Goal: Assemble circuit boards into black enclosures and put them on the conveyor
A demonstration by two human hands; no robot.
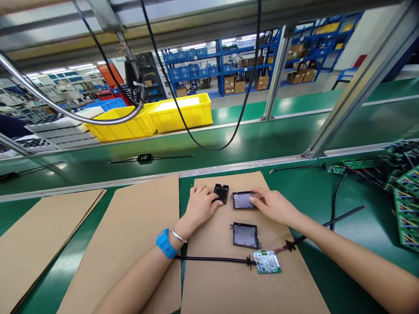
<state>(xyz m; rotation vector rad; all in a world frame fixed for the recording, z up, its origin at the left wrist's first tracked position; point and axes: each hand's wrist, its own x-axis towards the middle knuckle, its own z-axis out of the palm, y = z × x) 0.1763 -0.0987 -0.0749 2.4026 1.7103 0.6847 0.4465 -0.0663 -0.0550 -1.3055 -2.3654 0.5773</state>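
Beyond one circuit board (267,261) sit three shallow cases (245,236), two yellow bins (183,115) farther off; left hand (200,203) grips the black case (221,193), right hand (269,204) pinches a grey case (241,200).

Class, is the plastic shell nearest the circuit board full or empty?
Empty: the plastic shell lies open side up, floor bare, and the circuit board lies outside it.

Two hands (200,204), three dark plastic casings (245,236), one circuit board (267,261) on the cardboard (216,288), two yellow bins (183,114) beyond.
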